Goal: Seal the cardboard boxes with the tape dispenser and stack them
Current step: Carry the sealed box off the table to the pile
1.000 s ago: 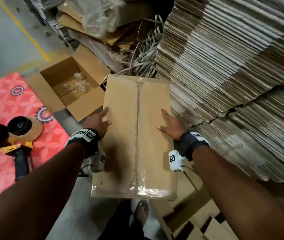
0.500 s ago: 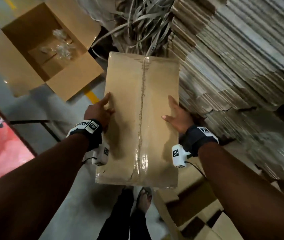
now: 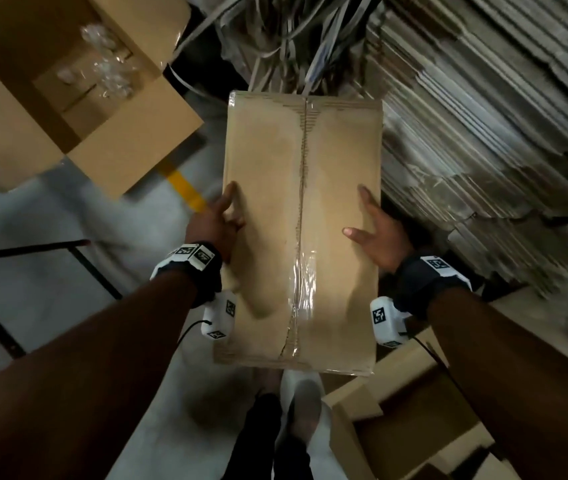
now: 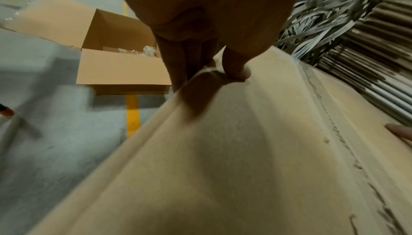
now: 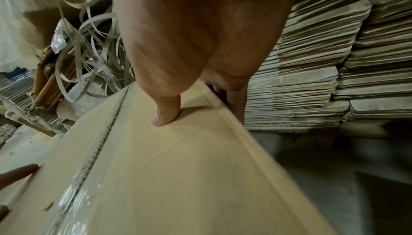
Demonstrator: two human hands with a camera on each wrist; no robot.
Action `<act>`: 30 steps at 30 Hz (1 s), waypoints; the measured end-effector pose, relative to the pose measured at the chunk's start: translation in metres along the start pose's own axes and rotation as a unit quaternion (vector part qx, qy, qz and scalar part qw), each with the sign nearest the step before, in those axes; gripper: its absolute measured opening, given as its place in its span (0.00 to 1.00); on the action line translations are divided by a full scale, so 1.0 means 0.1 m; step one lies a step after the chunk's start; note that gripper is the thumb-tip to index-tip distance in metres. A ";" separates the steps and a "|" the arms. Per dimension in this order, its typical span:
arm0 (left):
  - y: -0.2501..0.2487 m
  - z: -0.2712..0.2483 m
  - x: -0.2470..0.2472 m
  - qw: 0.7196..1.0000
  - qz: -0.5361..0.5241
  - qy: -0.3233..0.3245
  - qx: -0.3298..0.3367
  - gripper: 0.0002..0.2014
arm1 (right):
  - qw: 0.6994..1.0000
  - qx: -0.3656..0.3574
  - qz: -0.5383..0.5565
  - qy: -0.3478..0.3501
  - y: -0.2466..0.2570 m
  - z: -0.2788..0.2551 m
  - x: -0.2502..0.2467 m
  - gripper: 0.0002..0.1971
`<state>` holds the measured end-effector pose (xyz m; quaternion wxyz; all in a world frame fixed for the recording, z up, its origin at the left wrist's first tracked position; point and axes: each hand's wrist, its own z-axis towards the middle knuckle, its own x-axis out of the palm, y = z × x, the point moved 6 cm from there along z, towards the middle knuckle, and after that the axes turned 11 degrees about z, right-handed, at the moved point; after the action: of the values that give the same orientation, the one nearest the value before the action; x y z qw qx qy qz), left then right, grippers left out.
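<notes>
1. A sealed cardboard box (image 3: 268,220) is held up in the air between both hands, above the grey floor (image 3: 43,282), its long side running away from the person.
2. Clear tape (image 3: 301,271) runs along the centre seam of the box top and wrinkles near the close end.
3. The left hand (image 3: 215,225) grips the left edge of the box: the thumb lies on the top face and the fingers (image 4: 178,66) wrap down the side.
4. The right hand (image 3: 381,233) grips the right edge the same way, with the thumb (image 5: 166,113) pressed flat on top and the fingers going down the side wall.
5. An open cardboard box (image 3: 130,143) stands on the floor to the left, flaps spread, with crumpled clear plastic (image 3: 109,71) inside.
6. A yellow floor line (image 3: 185,188) shows between the open box and the held one.
7. Stacks of flattened cardboard sheets (image 3: 483,116) rise just to the right of the held box.
8. A tangle of pale strapping bands (image 3: 275,39) lies beyond its far end.
9. More brown cartons (image 3: 396,410) sit low on the right, near the person's foot (image 3: 305,407).
</notes>
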<state>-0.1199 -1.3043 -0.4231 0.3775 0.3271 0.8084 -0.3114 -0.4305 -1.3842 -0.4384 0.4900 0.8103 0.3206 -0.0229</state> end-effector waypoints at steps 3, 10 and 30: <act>0.04 0.09 0.11 1.000 -0.002 0.010 -0.005 0.35 | 1.000 0.001 -0.002 0.002 -0.07 0.08 0.04 0.44; 0.05 0.23 0.38 0.999 -0.007 0.048 0.008 0.38 | 1.000 0.012 -0.021 -0.002 -0.29 0.23 0.09 0.44; 0.09 0.13 0.72 0.998 0.018 0.062 -0.001 0.39 | 0.991 0.071 -0.073 -0.092 -0.71 0.17 0.30 0.46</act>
<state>-0.1443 -1.2879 -0.4912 0.3321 0.3598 0.8248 -0.2826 -0.4408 -1.3610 -0.5130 0.4556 0.8120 0.3300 -0.1552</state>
